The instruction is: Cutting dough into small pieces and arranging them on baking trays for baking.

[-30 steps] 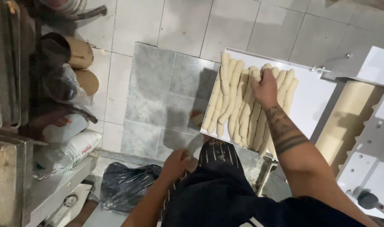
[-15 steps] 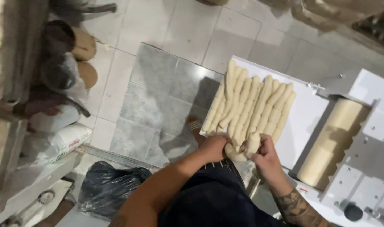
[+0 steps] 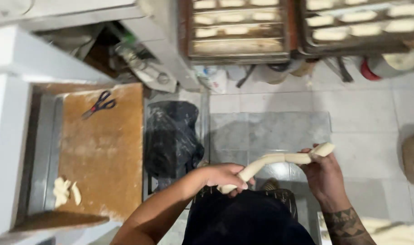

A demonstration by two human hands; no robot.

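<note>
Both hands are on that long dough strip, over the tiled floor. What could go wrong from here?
The dough strip spans between the left hand and right hand, unsupported in the middle above the floor tiles; it may sag, stretch thin or tear. The scissors lie on the floured board, where dough set down could land on them.

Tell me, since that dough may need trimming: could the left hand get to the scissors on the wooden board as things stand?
Probably not straight away. The left hand grips one end of the dough strip, the right hand the other. The scissors lie uncovered at the far end of the wooden board.
</note>
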